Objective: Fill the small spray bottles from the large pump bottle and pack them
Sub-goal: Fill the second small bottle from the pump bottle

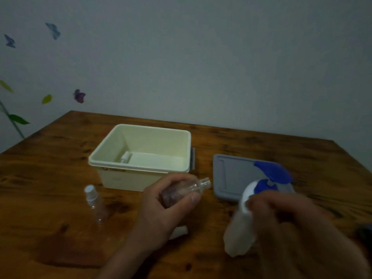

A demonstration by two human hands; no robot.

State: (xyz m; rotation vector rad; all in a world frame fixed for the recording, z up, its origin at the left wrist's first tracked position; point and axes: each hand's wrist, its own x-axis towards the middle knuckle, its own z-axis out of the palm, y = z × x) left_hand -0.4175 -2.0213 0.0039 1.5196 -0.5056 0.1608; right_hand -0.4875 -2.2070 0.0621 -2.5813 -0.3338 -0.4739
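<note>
The right hand curls its fingers round the blue-headed pump bottle, right of the cream bin. The left hand grips an uncapped spray bottle, tilted before the bin.

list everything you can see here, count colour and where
open small bottle: 1, clear, uncapped, held tilted in left hand
capped small bottle: 1, clear, white cap, standing left of bin
large bottle: 1, translucent, blue head, held in right hand
bin: 1, cream, table centre, a white item inside
lid: 1, grey, flat, right of bin
table: 1, brown wood
wall stickers: several, leaves and butterflies, left wall
left hand: grips open bottle
right hand: grips large bottle, blurred
</note>
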